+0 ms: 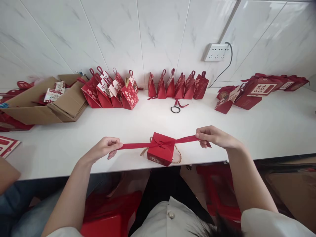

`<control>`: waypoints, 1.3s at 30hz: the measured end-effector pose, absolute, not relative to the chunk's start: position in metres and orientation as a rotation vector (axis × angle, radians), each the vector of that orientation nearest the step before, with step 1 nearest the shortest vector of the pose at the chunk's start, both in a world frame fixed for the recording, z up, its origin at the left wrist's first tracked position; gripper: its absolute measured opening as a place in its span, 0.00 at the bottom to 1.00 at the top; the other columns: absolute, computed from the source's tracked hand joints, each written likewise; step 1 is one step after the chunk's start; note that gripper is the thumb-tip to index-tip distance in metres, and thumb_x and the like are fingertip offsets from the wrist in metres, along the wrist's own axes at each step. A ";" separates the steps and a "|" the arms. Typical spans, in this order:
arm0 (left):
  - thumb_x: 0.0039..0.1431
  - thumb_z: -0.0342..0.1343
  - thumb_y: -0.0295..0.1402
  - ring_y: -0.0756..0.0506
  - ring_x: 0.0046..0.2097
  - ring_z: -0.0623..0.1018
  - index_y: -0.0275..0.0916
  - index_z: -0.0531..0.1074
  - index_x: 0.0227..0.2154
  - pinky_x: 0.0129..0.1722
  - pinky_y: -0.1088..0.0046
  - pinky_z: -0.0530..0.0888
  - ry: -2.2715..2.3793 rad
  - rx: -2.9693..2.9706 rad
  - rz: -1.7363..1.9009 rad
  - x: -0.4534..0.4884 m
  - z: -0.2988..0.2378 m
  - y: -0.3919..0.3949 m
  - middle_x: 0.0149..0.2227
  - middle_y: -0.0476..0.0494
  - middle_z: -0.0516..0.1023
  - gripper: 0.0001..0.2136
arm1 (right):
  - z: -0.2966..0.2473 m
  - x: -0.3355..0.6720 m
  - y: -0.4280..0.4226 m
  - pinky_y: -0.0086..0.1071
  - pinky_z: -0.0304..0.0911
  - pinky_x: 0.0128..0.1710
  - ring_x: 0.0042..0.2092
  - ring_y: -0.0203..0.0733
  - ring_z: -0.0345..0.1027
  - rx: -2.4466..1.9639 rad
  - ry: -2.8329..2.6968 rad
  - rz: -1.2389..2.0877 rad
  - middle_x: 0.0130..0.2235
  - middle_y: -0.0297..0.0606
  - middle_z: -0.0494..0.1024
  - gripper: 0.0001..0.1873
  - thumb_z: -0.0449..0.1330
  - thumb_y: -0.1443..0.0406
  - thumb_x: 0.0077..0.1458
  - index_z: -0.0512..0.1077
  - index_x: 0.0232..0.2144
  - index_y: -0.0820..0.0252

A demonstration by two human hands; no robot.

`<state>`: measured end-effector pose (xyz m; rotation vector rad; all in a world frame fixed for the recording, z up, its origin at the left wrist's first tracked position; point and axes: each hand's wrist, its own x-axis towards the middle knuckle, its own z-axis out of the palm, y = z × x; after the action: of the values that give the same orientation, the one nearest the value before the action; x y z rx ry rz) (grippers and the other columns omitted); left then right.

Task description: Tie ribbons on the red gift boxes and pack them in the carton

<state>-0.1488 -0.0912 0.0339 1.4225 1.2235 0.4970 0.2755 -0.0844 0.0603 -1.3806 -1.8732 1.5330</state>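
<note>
A red gift box (160,153) with a gold cord handle (178,157) sits near the front edge of the table. Across its top runs a red ribbon (137,145), crossed or knotted at the middle and stretched out to both sides. My left hand (105,147) pinches the ribbon's left end between thumb and fingers. The right end is pinched in my right hand (209,135), with a short tail hanging below the fingers. Both hands are held a little above the white table (98,128), apart from the box.
Several red gift boxes with loops (161,86) stand along the wall, with another group (111,90) to their left. A black ring (175,109) lies before them. At left is a cardboard box (44,108); at right are more red boxes (256,90). Another person's arm (7,174) shows at left.
</note>
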 end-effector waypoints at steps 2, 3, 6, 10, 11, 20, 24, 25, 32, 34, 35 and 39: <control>0.48 0.62 0.41 0.52 0.17 0.64 0.38 0.64 0.16 0.20 0.75 0.60 1.200 1.454 0.506 -0.151 0.042 -0.081 0.12 0.51 0.65 0.16 | 0.067 0.276 -0.090 0.29 0.53 0.20 0.20 0.32 0.59 -1.355 -1.896 1.525 0.19 0.37 0.73 0.23 0.59 0.49 0.52 0.66 0.19 0.61; 0.47 0.63 0.41 0.52 0.17 0.64 0.38 0.66 0.16 0.20 0.75 0.60 1.177 1.452 0.528 -0.152 0.046 -0.074 0.13 0.50 0.66 0.16 | 0.068 0.276 -0.095 0.29 0.53 0.20 0.20 0.32 0.59 -1.333 -1.894 1.535 0.20 0.38 0.74 0.23 0.59 0.48 0.53 0.67 0.19 0.61; 0.44 0.65 0.42 0.52 0.16 0.63 0.37 0.67 0.16 0.18 0.75 0.58 1.097 1.399 0.629 -0.150 0.056 -0.049 0.12 0.50 0.64 0.16 | 0.063 0.274 -0.115 0.30 0.55 0.20 0.20 0.35 0.64 -1.292 -1.799 1.635 0.20 0.40 0.76 0.24 0.59 0.47 0.51 0.69 0.20 0.61; 0.42 0.67 0.41 0.54 0.16 0.61 0.37 0.64 0.14 0.17 0.76 0.57 1.049 1.351 0.666 -0.142 0.065 -0.020 0.12 0.52 0.59 0.19 | 0.049 0.279 -0.139 0.29 0.60 0.20 0.20 0.36 0.67 -1.326 -1.596 1.759 0.18 0.38 0.75 0.23 0.62 0.48 0.49 0.67 0.19 0.61; 0.41 0.68 0.41 0.54 0.16 0.61 0.37 0.63 0.14 0.17 0.76 0.57 1.042 1.341 0.677 -0.139 0.067 -0.016 0.12 0.53 0.57 0.20 | 0.048 0.282 -0.143 0.28 0.61 0.20 0.20 0.36 0.67 -1.338 -1.554 1.764 0.18 0.36 0.74 0.23 0.63 0.48 0.48 0.67 0.19 0.61; 0.39 0.68 0.38 0.51 0.25 0.71 0.33 0.72 0.18 0.22 0.76 0.68 0.952 1.374 1.031 -0.078 0.121 -0.018 0.24 0.46 0.74 0.13 | 0.110 0.254 -0.111 0.24 0.65 0.15 0.29 0.37 0.67 -1.095 -1.578 1.507 0.26 0.40 0.74 0.19 0.64 0.52 0.48 0.75 0.27 0.65; 0.42 0.66 0.39 0.51 0.26 0.72 0.32 0.73 0.20 0.23 0.76 0.67 0.828 1.301 0.992 -0.039 0.139 -0.025 0.27 0.41 0.78 0.13 | 0.120 0.205 -0.080 0.20 0.56 0.10 0.27 0.34 0.67 -0.746 -1.498 1.670 0.39 0.48 0.77 0.17 0.62 0.55 0.50 0.75 0.28 0.66; 0.42 0.66 0.39 0.52 0.25 0.71 0.33 0.72 0.19 0.22 0.76 0.66 0.787 1.274 1.004 -0.033 0.141 -0.027 0.25 0.43 0.77 0.14 | 0.118 0.194 -0.075 0.20 0.57 0.11 0.27 0.34 0.67 -0.687 -1.435 1.707 0.38 0.48 0.77 0.16 0.61 0.55 0.50 0.75 0.25 0.65; 0.40 0.68 0.41 0.53 0.25 0.69 0.33 0.77 0.27 0.27 0.75 0.66 0.621 1.327 1.052 -0.021 0.135 -0.042 0.21 0.48 0.72 0.16 | 0.098 0.155 -0.077 0.22 0.48 0.08 0.22 0.35 0.61 -0.470 -1.189 1.601 0.26 0.40 0.75 0.15 0.59 0.57 0.44 0.76 0.29 0.63; 0.40 0.68 0.38 0.52 0.27 0.70 0.34 0.78 0.30 0.28 0.74 0.66 0.599 1.351 1.079 -0.020 0.133 -0.047 0.24 0.47 0.73 0.15 | 0.095 0.151 -0.083 0.21 0.46 0.09 0.19 0.32 0.57 -0.552 -1.171 1.464 0.19 0.34 0.70 0.13 0.60 0.59 0.47 0.76 0.33 0.61; 0.41 0.68 0.37 0.51 0.27 0.70 0.34 0.78 0.31 0.29 0.74 0.66 0.591 1.363 1.098 -0.019 0.131 -0.049 0.24 0.47 0.73 0.14 | 0.094 0.149 -0.085 0.21 0.46 0.10 0.18 0.31 0.56 -0.581 -1.163 1.410 0.17 0.32 0.68 0.13 0.60 0.59 0.48 0.76 0.33 0.61; 0.44 0.66 0.36 0.52 0.27 0.68 0.35 0.78 0.28 0.28 0.73 0.65 0.584 1.384 1.161 -0.011 0.129 -0.052 0.22 0.48 0.71 0.11 | 0.093 0.144 -0.085 0.21 0.46 0.10 0.19 0.32 0.58 -0.591 -1.154 1.321 0.18 0.31 0.67 0.12 0.59 0.58 0.50 0.75 0.33 0.61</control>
<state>-0.0113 -0.0521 0.1291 1.3842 0.5841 1.1605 0.1436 -0.0854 0.0931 -0.5912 -1.1543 1.3209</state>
